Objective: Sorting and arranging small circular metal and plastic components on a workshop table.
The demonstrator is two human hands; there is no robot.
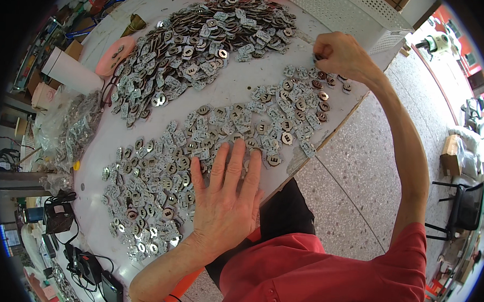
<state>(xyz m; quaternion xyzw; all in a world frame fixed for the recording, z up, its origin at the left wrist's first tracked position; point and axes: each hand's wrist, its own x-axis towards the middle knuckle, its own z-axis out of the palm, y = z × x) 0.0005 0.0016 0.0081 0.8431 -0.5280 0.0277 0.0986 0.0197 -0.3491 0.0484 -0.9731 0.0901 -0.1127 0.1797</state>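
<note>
My left hand (225, 196) lies flat, fingers spread, on a spread-out layer of small flat metal pieces (160, 174) near the front edge of the white table (239, 81). My right hand (332, 53) is stretched to the far right edge of the table, its fingers pinched together at the end of the same layer (303, 99). Whether they hold a piece is hidden. A much larger heap of the same metal pieces (203, 47) covers the far side of the table.
A white perforated metal box (356, 15) stands behind my right hand. A pink oval object (115, 55), a cardboard tube (70, 70) and clear bags of parts (75, 127) lie at the left. Cables and black devices (86, 263) sit at the lower left. Speckled floor (355, 156) is at the right.
</note>
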